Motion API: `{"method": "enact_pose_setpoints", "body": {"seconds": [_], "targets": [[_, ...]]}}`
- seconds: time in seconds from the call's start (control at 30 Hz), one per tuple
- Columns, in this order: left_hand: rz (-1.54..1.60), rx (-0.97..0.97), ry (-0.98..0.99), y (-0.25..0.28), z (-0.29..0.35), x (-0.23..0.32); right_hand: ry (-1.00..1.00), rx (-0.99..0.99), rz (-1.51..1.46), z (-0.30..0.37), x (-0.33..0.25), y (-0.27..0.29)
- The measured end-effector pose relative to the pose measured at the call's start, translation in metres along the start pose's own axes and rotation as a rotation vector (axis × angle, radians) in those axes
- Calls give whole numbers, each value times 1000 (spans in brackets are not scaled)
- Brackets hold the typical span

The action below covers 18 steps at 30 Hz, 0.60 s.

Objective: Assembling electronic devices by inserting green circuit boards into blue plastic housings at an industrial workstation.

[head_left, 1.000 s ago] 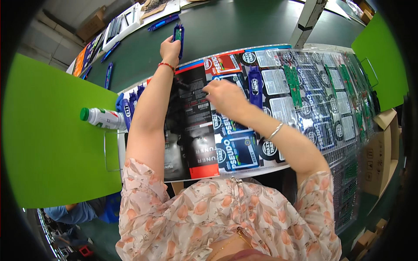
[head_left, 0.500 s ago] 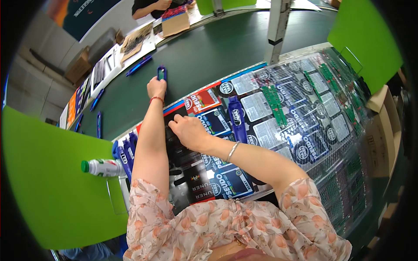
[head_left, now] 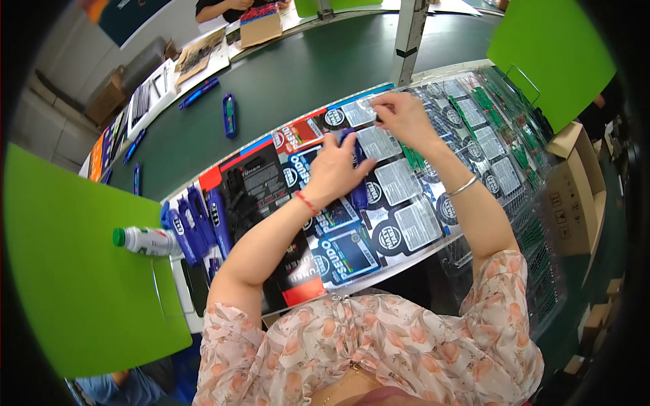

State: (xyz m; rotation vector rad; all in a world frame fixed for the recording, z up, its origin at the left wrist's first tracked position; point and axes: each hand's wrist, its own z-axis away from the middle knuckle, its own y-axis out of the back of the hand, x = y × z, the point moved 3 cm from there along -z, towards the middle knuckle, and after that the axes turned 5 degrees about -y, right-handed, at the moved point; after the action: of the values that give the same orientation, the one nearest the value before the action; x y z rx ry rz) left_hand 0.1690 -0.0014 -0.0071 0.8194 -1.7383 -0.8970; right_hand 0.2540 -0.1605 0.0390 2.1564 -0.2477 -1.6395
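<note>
In my head view, my left hand (head_left: 335, 169) rests, fingers apart, on the purple casing (head_left: 360, 195) atop the glossy printed sheet (head_left: 305, 292); my right hand (head_left: 408, 122) has its fingertips together. Bright green panels (head_left: 88, 271) flank a dark green table (head_left: 298, 74).

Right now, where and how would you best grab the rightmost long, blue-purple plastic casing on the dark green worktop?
Probably around the middle of its two long sides, reaching from the person's side and above. The casing is narrow and lies pointing roughly away from the person, so a pinch should suit; its upward face shows a green strip, best not pressed.
</note>
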Motion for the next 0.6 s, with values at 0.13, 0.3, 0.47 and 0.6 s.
{"method": "enact_pose_setpoints", "body": {"seconds": [0.13, 0.3, 0.47, 0.6], "targets": [[-41, 27, 22, -10, 8, -1, 179, 160, 313, 17, -4, 13], [123, 289, 67, -4, 24, -30, 234, 93, 448, 33, -3, 10], [1255, 279, 472, 26, 80, 1, -226, -371, -258, 64, -24, 2], [1325, 229, 520, 31, 118, 17, -155, -335, -283, 90, -58, -14]]}}
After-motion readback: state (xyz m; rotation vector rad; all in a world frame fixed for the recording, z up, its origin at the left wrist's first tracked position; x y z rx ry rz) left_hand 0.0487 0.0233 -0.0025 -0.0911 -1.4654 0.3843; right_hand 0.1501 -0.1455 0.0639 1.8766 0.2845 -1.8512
